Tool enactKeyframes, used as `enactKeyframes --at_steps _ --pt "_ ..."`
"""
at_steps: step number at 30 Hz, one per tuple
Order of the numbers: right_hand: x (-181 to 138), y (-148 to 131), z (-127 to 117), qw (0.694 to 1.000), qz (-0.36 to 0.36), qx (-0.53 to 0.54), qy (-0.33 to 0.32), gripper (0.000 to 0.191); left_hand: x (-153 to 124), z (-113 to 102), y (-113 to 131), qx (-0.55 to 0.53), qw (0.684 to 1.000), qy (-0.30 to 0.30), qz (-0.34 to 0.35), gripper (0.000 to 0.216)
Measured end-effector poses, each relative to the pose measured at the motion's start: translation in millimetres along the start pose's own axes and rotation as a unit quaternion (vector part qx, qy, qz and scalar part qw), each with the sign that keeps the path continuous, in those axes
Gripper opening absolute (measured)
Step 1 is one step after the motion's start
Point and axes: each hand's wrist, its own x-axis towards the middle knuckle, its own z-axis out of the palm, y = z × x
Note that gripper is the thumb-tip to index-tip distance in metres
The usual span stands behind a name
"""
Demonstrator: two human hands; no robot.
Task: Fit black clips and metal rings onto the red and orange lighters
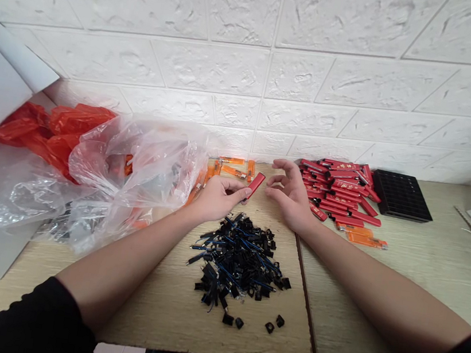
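My left hand (224,197) pinches a red lighter case (255,186) between thumb and fingers, held tilted above the table. Just to its right, my right hand (288,196) is raised with fingers apart and nothing in it. Beside that hand lies a heap of red lighter cases (340,187), some with gold marks. Below both hands spreads a pile of small black parts (246,259) with thin blue pieces among them. Behind my left hand several orange translucent lighters (231,170) lie near the wall.
Clear plastic bags (142,158) and a red bag (59,130) crowd the left side. A black gridded tray (402,195) stands at the right rear, with orange lighters (362,235) in front of the red heap. A seam (307,290) runs across the wooden table; a white wall closes the back.
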Motion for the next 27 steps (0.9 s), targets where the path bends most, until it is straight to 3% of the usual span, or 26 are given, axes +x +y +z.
enactKeyframes --at_steps 6,15,21,27 --pt "2.4 -3.6 4.6 0.997 0.048 0.022 -0.054 0.036 -0.1 -0.4 2.2 -0.011 1.000 -0.021 0.003 0.036" --pt "4.5 -5.7 5.8 0.993 0.086 0.076 -0.026 0.038 0.5 -1.7 2.2 -0.034 0.999 -0.011 -0.010 0.027" --pt "8.4 -6.0 3.6 0.982 0.113 0.146 0.043 0.040 1.2 -3.4 -0.1 -0.095 0.994 0.047 -0.006 0.025" --pt "10.1 -6.0 3.1 0.977 0.128 0.159 0.068 0.041 -0.8 5.3 -3.3 -0.021 0.991 0.124 0.045 0.020"
